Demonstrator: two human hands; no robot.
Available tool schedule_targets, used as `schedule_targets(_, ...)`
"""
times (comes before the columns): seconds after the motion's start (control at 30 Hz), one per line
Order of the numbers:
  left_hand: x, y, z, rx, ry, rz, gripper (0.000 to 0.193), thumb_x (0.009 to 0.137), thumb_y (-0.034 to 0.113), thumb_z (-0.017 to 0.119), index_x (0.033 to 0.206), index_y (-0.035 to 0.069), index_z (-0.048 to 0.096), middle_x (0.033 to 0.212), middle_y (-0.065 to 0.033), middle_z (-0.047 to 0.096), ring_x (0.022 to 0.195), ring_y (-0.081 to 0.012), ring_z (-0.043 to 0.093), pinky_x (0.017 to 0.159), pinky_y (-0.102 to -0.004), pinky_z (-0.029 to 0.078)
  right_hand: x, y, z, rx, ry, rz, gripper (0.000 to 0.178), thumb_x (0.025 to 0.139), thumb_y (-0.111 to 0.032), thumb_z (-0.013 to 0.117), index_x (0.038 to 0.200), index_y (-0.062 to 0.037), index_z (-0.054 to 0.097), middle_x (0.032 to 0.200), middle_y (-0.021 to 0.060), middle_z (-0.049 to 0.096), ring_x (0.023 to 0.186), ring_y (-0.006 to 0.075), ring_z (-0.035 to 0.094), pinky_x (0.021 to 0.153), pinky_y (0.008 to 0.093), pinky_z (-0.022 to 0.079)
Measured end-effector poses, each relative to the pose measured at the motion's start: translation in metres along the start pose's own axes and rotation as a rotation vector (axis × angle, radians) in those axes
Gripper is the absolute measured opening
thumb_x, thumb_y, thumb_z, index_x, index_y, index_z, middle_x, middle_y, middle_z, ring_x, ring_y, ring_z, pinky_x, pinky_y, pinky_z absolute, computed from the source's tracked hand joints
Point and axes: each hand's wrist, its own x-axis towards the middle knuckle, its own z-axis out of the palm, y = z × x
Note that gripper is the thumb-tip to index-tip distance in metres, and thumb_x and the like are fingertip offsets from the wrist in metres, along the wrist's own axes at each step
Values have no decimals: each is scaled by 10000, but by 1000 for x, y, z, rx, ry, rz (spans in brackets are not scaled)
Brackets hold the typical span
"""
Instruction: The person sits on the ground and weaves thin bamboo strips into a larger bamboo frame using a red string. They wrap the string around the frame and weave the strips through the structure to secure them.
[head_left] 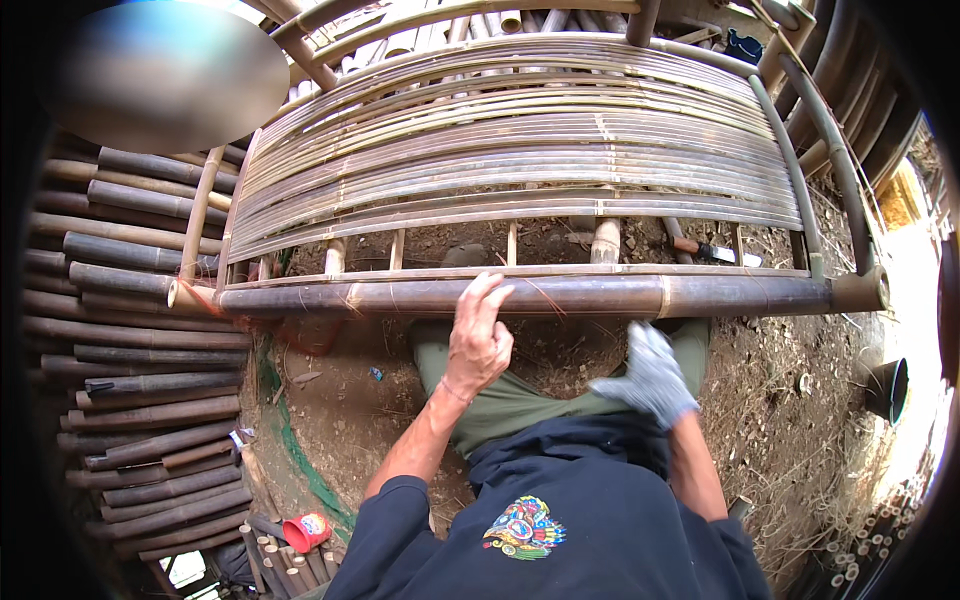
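Note:
A bamboo bench frame (745,294) with a seat of long split-bamboo slats (520,150) stands in front of me. Its thick dark front pole runs across the view above my lap. My bare left hand (480,335) is at the middle of this pole, fingers loosely bent and apart over its top. I make out nothing in its grasp. Right of it, my right hand (652,380) wears a grey glove and hovers over my thigh, below the pole, fingers stretched and thumb apart. Thin reddish strands (545,297) cling to the pole beside my left hand.
Dark bamboo poles (150,330) lie stacked along the left. A tool with a dark handle (715,253) lies under the slats. A red cup (306,531) sits among cut bamboo at lower left, near a green strip (300,455). A dark container (886,390) stands at right.

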Motion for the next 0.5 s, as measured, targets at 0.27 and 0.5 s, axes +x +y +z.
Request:
schedule_targets(0.27, 13, -20, -3, -222, -679, 428, 722, 675, 4, 607, 1383, 25, 469, 1388, -174, 501, 1380, -344, 416, 1171, -488, 317, 15, -105, 7, 776, -103, -201, 207, 971, -189, 604, 1037, -6, 675, 888, 128, 688, 783, 211, 689, 710, 340, 543)
schedule_targets(0.5, 73, -68, -13, -270, 189, 40, 152, 962, 71, 556, 991, -7, 682, 899, -153, 698, 727, -218, 668, 634, -339, 564, -37, -72, -163, 793, 476, 135, 146, 950, -120, 613, 965, 0, 694, 861, 91, 696, 764, 159, 667, 698, 299, 534)
